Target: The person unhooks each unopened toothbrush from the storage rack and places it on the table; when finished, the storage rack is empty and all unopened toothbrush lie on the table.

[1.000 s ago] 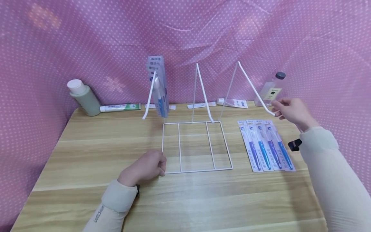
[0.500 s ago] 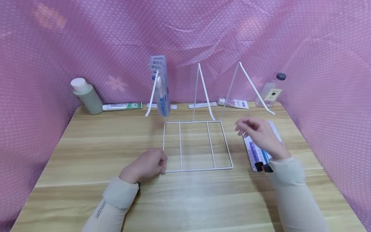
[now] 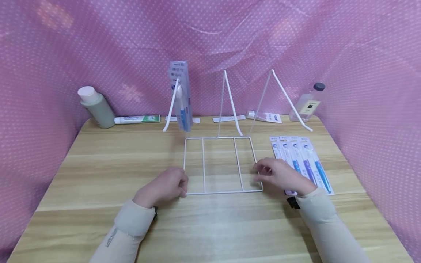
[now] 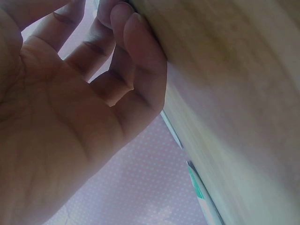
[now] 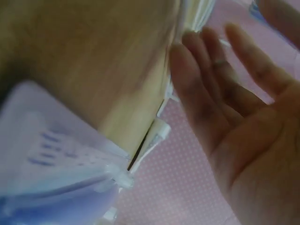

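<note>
A white wire display rack [image 3: 223, 192] stands on the table, its three hooks slanting upward. Packaged toothbrushes [image 3: 182, 104] hang on the left hook; the middle and right hooks are bare. My left hand [image 3: 164, 188] pinches the rack base at its front left corner; in the left wrist view its fingers [image 4: 145, 51] are curled, the wire mostly hidden. Beside the base's right side is my right hand [image 3: 279, 175], fingers loosely bent and holding nothing. Whether it touches the wire is unclear. Several toothbrush packs [image 3: 306, 153] lie overlapping on the right, partly behind that hand.
Along the table's back edge are a green bottle [image 3: 100, 113] with a white cap, a toothpaste tube [image 3: 138, 119], a second tube [image 3: 268, 117] and a clear bottle [image 3: 306, 106] with a black cap. A pink dotted curtain [image 3: 210, 40] surrounds the table.
My right hand has left the tip of the right hook, passed over the toothbrush packs and come down to the rack's right side. My left hand has stayed at the corner.
</note>
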The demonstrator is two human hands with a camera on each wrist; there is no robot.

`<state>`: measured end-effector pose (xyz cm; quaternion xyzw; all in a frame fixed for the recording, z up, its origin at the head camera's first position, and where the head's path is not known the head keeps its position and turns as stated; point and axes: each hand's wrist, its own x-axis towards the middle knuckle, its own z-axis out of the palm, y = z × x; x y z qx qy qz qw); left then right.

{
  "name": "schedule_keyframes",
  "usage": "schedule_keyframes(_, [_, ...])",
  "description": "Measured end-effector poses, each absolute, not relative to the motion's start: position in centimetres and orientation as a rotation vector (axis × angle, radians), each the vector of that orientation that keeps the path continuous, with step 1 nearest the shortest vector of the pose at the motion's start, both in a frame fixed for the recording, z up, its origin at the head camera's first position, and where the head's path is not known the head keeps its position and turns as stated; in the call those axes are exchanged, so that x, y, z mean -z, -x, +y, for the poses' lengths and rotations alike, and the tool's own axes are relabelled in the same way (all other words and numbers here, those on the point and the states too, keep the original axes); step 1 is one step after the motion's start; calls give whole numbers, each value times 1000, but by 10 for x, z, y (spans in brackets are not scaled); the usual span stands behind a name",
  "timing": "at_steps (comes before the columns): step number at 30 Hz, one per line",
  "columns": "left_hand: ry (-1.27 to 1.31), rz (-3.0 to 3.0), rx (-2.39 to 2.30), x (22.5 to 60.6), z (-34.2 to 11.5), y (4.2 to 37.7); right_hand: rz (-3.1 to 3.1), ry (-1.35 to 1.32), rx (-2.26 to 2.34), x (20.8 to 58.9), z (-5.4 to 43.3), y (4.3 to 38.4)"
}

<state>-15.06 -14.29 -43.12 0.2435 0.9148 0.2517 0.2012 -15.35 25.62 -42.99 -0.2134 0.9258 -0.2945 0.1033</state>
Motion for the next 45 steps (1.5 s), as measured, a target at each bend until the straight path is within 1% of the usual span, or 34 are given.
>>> schedule_keyframes(7, [-674,2578,-714,429,-152,145,2663,659,759,431,248,153])
schedule_keyframes(11, [-636,2575,-705,431,-154,147,2655,626,701,429,244,155])
schedule_keyframes(21, [-637,2574,-680,428,-164,152,2630,603,662,427,232,159])
schedule_keyframes(29, [-805,2530,-658,414,-168,161,2640,584,679,430,238,156])
schedule_keyframes(34, [-823,2596,-839,378,-188,186,2633,566,699,432,241,150])
schedule_keyframes(38, [-640,2758,-1124,332,-199,214,2627,566,716,434,242,146])
schedule_keyframes(42, [-406,2750,-1622,292,-197,234,2634,578,728,438,241,145])
schedule_keyframes(45, [-359,2517,-2082,275,-189,248,2632,587,737,438,242,144])
